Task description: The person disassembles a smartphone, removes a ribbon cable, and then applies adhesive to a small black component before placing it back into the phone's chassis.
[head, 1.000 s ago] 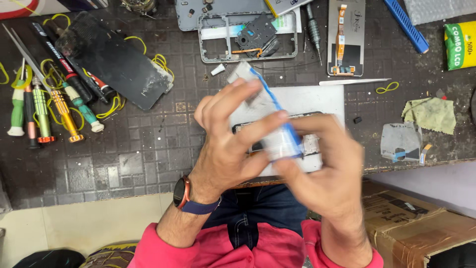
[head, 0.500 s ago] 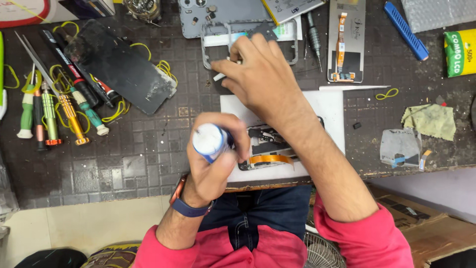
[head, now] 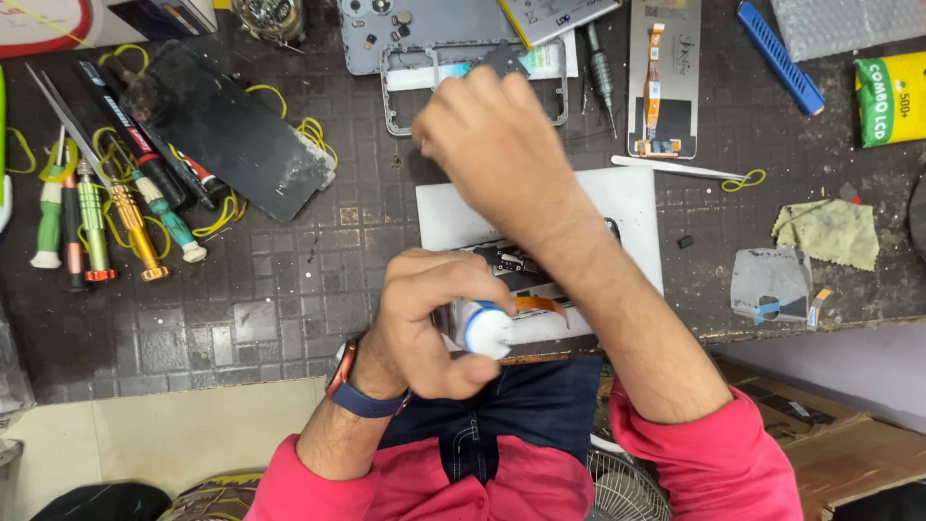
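My left hand is wrapped around a small white bottle with a blue band, held at the table's near edge. Just behind it, an opened phone with an orange flex cable lies on a white mat. My right hand reaches out past the mat, knuckles up and fingers curled down, over a grey phone frame. Whatever is under its fingers is hidden.
Several screwdrivers and a black screen panel with yellow rubber bands lie at the left. A display panel, tweezers, a blue tool, a green packet and a yellowish cloth lie at the right. A cardboard box stands below the table edge.
Both hands were together on the bottle a second ago. My right hand let go and moved out over the phone frame; my left hand kept the bottle low at the table edge.
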